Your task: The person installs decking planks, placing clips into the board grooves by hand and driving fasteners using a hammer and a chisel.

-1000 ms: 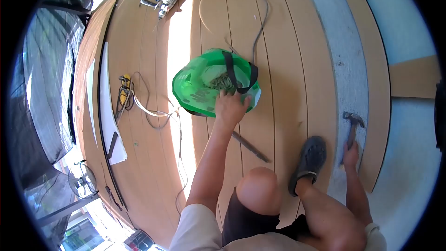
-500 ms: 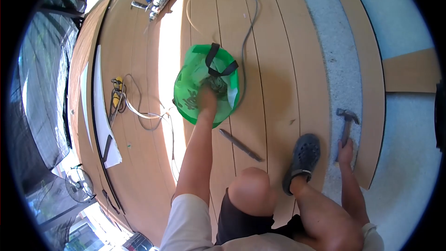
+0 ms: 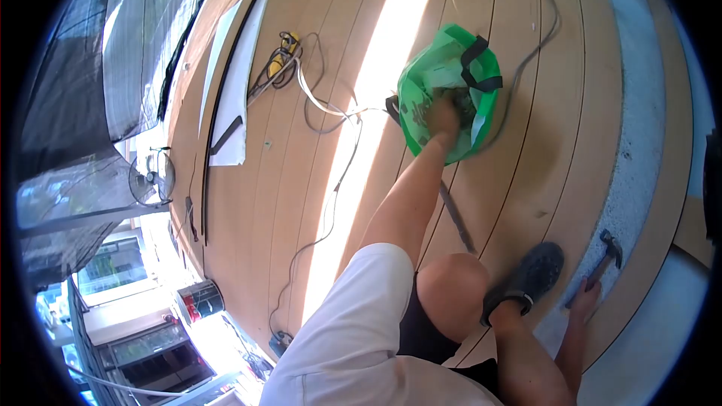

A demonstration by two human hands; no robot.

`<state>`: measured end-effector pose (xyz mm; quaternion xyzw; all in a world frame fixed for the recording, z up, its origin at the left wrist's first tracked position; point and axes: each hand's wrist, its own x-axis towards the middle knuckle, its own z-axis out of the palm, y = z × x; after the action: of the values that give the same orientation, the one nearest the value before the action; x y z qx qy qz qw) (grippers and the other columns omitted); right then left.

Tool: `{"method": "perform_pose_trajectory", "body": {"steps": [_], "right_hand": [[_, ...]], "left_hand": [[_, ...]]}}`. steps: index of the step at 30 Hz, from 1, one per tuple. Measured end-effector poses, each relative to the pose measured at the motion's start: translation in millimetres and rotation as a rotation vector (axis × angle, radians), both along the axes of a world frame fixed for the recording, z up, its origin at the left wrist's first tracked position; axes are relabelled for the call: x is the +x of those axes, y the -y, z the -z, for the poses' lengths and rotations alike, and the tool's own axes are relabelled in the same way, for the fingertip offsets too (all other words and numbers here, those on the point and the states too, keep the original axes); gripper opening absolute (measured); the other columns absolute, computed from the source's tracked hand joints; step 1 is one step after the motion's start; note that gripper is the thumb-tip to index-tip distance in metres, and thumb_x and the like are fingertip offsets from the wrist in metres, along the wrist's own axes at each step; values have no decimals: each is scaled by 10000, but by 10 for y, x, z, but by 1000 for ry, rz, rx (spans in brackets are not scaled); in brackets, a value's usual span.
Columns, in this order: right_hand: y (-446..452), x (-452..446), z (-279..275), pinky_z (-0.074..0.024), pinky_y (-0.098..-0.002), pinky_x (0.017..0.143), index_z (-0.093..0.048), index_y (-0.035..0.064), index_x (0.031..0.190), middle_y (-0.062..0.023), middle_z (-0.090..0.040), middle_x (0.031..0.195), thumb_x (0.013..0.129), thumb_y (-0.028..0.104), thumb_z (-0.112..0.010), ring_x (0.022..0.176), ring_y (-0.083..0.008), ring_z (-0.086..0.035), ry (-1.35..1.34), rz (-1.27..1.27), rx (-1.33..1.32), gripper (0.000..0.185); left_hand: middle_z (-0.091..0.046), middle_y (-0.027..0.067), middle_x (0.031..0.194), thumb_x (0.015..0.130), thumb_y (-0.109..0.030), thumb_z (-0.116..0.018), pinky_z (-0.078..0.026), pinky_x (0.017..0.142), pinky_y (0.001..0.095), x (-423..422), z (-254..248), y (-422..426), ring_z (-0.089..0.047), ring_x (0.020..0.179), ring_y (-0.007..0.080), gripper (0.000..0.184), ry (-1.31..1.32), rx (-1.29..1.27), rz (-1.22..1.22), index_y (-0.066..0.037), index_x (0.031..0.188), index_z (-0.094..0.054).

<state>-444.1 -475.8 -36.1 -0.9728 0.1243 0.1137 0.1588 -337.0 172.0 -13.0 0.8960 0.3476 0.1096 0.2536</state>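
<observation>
On the floor (image 3: 301, 180), far centre, the green bag (image 3: 412, 89) looks soft, light, best lifted by its black strap (image 3: 490, 83); left hand (image 3: 443, 116) inside, grip too blurred to tell; right hand (image 3: 584, 299) grips the hammer (image 3: 600, 270).

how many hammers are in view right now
1: the claw hammer, held in the right hand, near the dark clog. Others could be hidden inside the green bag, where the left hand is.

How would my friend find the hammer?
Look at the brown plank floor, then the pale grey strip along its right. Near that strip's bottom, the right hand grips the hammer. Unlike the straight dark bar, it has a crosswise head.
</observation>
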Motion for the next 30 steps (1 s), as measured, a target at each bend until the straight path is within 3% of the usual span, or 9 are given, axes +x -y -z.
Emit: {"method": "perform_pose_trajectory", "body": {"steps": [3,5,9,12,15,21,24,28,30], "right_hand": [[98,15,81,-488,-487,943,-552,-39,1311,-239,-624,1188,1031,322,-625,1103,-431,-616,16,-42,38,463],[124,-11,108,-486,-487,943,-555,-40,1307,-236,-624,1185,1033,321,-624,1098,-427,-616,43,-62,31,458],[95,-25,102,-482,-485,948,-561,-43,1292,-240,-624,1179,1040,314,-618,1090,-420,-618,61,-67,1,441],[134,-12,115,-477,-479,965,-557,-42,1307,-252,-623,1195,1044,310,-612,1101,-427,-614,23,-51,21,443],[137,-2,120,-469,-472,994,-546,-37,1337,-269,-616,1254,1050,306,-600,1151,-434,-605,-9,-61,56,451],[303,59,258,-470,-468,1007,-539,-64,1334,-296,-616,1301,1044,289,-599,1179,-436,-610,-26,-94,84,460],[544,317,138,-489,-497,961,-570,-57,1299,-285,-657,1235,1022,276,-618,1119,-434,-643,-326,-136,2,436],[724,374,-447,-508,-416,841,-627,-23,1204,-186,-654,948,991,154,-608,846,-332,-624,-137,-291,-121,277],[-253,39,-1611,-498,-362,783,-625,-15,1203,-119,-595,844,983,101,-594,777,-275,-568,-208,-289,97,251]], "left_hand": [[-724,190,1070,957,-161,-524,-551,839,557,-30,-16,-23,-694,1001,427,296,215,79,10,-190,1205,-681],[-695,178,1155,961,-271,-603,-534,868,523,-44,-33,-9,-672,1035,413,249,-111,-105,13,-124,1147,-678],[-688,188,1180,957,-281,-626,-541,876,509,-62,-156,-30,-674,1042,415,286,14,-126,53,-121,1190,-665],[-695,182,1162,959,-251,-630,-541,882,497,-80,-277,12,-682,1026,405,292,-191,-124,86,-118,1217,-660],[-715,203,1069,958,-223,-599,-560,779,546,-271,-502,1,-707,912,420,247,152,-97,177,-154,1182,-677],[-662,155,894,932,-43,-677,-537,621,363,-1318,-1821,-549,-674,724,292,121,557,262,116,-42,1053,-689],[-670,121,943,923,-72,-678,-539,678,425,-2136,-1242,-1478,-674,801,317,149,347,323,-97,-52,1069,-662],[-618,218,1219,899,-146,-715,-544,888,469,-3526,-306,-2718,-632,1098,398,449,-243,363,-246,-50,1310,-562],[-514,288,1412,884,-170,-735,-514,1028,484,-4007,5,-3206,-567,1252,448,643,-433,257,-344,-68,1460,-470]]}}
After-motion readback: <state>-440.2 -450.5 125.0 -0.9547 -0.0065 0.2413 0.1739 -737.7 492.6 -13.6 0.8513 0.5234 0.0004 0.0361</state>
